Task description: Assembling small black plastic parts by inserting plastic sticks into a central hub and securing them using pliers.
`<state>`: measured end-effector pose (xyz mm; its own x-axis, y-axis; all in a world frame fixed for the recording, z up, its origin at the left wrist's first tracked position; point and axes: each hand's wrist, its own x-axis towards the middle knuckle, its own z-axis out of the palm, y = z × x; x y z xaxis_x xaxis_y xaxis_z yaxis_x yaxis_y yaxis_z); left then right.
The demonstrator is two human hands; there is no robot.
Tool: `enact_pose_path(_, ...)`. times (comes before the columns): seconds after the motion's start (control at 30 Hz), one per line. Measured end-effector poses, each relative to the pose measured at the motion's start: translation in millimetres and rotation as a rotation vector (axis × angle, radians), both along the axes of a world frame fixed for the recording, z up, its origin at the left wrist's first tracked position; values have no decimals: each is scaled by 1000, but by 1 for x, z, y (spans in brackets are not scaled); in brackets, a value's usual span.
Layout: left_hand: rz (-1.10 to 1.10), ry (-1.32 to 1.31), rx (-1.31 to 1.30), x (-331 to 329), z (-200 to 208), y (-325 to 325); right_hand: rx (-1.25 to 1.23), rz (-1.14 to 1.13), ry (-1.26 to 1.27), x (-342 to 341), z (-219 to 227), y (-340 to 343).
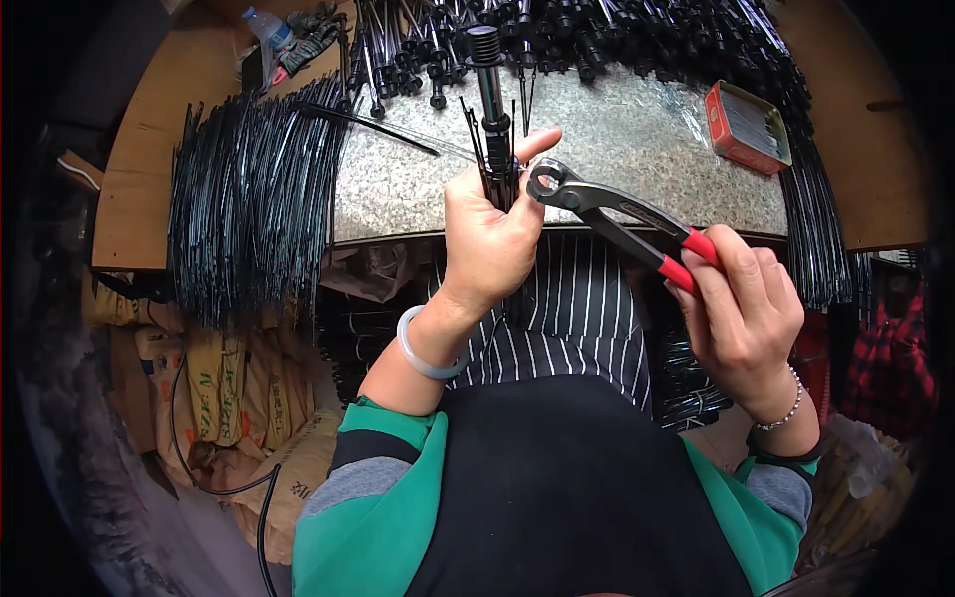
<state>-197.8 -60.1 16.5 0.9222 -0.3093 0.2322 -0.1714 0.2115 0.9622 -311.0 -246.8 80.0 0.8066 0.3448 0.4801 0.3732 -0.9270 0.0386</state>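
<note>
My left hand (487, 244) is closed round an umbrella frame (491, 95), which stands upright with its metal shaft and black ribs rising out of the fist. One finger points off to the right. A thin wire (438, 142) runs from the left toward this hand. In my right hand (746, 308) are end-cutting pincers (573, 199) with red grips, held by the ends of the handles. Their rounded jaws are close to the left fingertips, beside the frame. Whether the jaws grip the wire is too small to tell.
Speckled stone worktop (617, 149) lies beneath my hands. Many black ribs (254, 199) hang over its left edge, more ribs (821, 229) over the right. Umbrella frames (587, 40) are heaped behind. A red box (731, 129) holds thin pieces. Sacks (239, 398) stand below left.
</note>
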Motion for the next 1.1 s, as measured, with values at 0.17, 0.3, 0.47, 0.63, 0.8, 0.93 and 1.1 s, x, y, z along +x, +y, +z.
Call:
enact_pose_path(0.17,-26,-9,17,-7,8,4,430,216,440,1,-13,-15)
enact_pose_path(0.3,-67,-74,-22,-10,9,1,1062,129,1249,3,-13,-21)
enact_pose_path(0.47,-56,-51,10,-10,9,2,882,241,708,5,-25,-24)
enact_pose_path(0.63,-25,-31,24,-12,9,-2,957,161,526,8,-31,-20)
enact_pose_path(0.8,54,31,13,-13,11,-2,809,221,470,8,-15,-19)
enact_pose_path(0.93,72,-14,29,-11,10,-1,857,216,638,5,-9,-23)
enact_pose_path(1.1,78,-67,69,-12,9,-2,873,172,779,4,-6,-25)
